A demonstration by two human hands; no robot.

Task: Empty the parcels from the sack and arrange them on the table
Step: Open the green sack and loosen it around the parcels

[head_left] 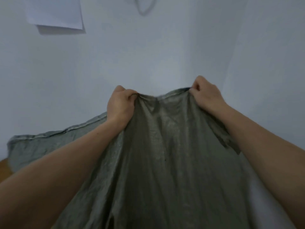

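Sack [165, 154] fills the middle, grey-green and crumpled, held up in front of a pale white wall [148, 55]. Left grip [121, 104] bunches the top edge in curled fingers. Right grip [206, 95] pinches the same edge, and the cloth sags between the 2. A stitched hem trails off to the left. 2 white paper sheets [54, 14] hang on the wall upper left, and a grey cable [145, 9] loops at the top. Sliver of brown wooden surface [4, 167] shows low left.
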